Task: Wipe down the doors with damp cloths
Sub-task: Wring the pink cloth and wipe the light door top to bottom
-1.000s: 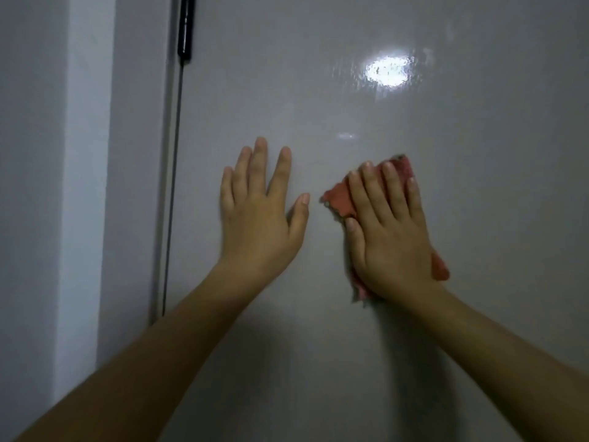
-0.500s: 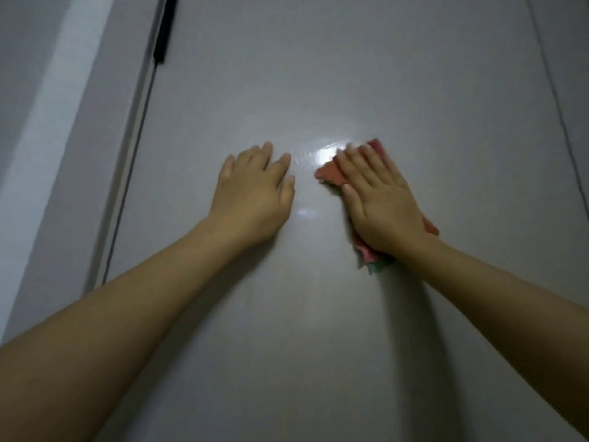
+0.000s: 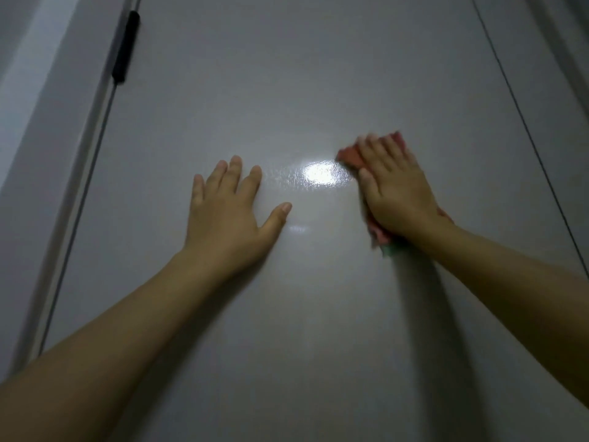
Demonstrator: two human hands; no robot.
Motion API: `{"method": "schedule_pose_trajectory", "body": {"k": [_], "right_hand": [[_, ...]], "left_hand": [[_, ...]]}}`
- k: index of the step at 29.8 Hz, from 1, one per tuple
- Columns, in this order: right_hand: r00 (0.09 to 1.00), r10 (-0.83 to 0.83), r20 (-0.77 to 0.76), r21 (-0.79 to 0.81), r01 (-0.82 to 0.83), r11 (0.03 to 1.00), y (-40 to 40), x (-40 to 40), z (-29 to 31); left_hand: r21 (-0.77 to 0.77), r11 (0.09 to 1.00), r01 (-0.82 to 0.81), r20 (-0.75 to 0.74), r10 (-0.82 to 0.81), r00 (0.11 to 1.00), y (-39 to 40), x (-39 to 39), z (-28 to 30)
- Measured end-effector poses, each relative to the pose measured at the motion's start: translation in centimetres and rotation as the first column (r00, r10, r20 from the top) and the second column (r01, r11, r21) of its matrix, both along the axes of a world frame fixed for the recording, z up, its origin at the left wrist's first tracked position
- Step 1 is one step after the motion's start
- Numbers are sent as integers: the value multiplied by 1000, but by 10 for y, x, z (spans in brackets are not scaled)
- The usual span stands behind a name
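Door glossy grey with glare spot, left hand flat on it, fingers spread, right hand pressing red cloth flat against panel, black hinge upper left

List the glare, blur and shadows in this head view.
Head view: a bright glare patch sits on the glossy door between the hands; the right hand and its pink cloth are motion-blurred; the left hand is sharp; arm shadows fall below; the room is dim.
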State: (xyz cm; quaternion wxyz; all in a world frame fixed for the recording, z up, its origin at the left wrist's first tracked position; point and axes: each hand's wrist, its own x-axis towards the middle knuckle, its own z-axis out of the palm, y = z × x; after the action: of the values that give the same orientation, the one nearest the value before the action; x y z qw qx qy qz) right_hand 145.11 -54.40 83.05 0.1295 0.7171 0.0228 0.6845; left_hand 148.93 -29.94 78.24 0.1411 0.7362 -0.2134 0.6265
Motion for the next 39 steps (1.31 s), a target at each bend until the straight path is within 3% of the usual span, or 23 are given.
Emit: {"method": "schedule_pose_trajectory", "body": {"k": [2, 3, 4, 7, 9, 11, 13, 15, 17, 19, 21, 23, 27, 30, 35, 37, 39], "right_hand": [[998, 43, 51, 268, -55, 962, 14, 8, 30], [996, 61, 71, 313, -80, 946, 26, 13, 34], [995, 70, 68, 291, -87, 953, 36, 15, 31], [997, 72, -17, -41, -72, 997, 29, 14, -11], [999, 33, -39, -179, -39, 983, -9, 3, -31], [1000, 11, 19, -73, -9, 997, -54, -10, -21], [998, 29, 52, 231, -40, 972, -80, -17, -2], [995, 37, 95, 421, -74, 904, -69, -11, 4], [992, 47, 114, 397, -89, 914, -44, -4, -14], [996, 69, 56, 208, -79, 975, -31, 1, -48], [998, 62, -27, 76, -59, 995, -35, -1, -68], [998, 47, -33, 45, -46, 998, -51, -3, -63], [998, 53, 34, 197, -59, 979, -86, -10, -38], [996, 49, 74, 309, -70, 949, -100, -11, -41], [999, 46, 18, 181, -48, 982, -131, -18, -80], [996, 41, 75, 305, -62, 950, -163, -27, -74], [992, 36, 125, 510, -95, 855, -181, -33, -65]], "left_hand": [[10, 1000, -11, 3, 11, 1000, 1, 0, 0], [12, 1000, -15, 3, 15, 1000, 1, 0, 0], [12, 1000, -15, -2, 15, 1000, 1, -1, 0], [-3, 1000, -24, -1, 24, 1000, 0, 0, 1], [-5, 1000, -29, 2, 30, 1000, -1, 0, 0], [-5, 1000, -19, 6, 19, 1000, -3, 0, -2], [5, 1000, -20, -2, 20, 1000, -3, -2, -3], [1, 999, -42, -18, 42, 999, -2, -6, 1], [-6, 996, -86, -34, 86, 996, -7, -12, 5], [16, 996, -86, -18, 86, 996, -28, -20, 7], [99, 995, -31, 13, 30, 999, -60, -30, 6], [198, 980, 3, 19, -7, 1000, -96, -37, 6], [251, 968, -4, -79, 24, 997, -129, -42, 15], [229, 972, -54, -67, 71, 995, -138, -44, 15], [171, 978, -121, -117, 142, 983, -168, -53, 14], [133, 981, -141, -129, 158, 979, -181, -52, 10], [98, 986, -135, -114, 146, 983, -188, -49, 7]]}}
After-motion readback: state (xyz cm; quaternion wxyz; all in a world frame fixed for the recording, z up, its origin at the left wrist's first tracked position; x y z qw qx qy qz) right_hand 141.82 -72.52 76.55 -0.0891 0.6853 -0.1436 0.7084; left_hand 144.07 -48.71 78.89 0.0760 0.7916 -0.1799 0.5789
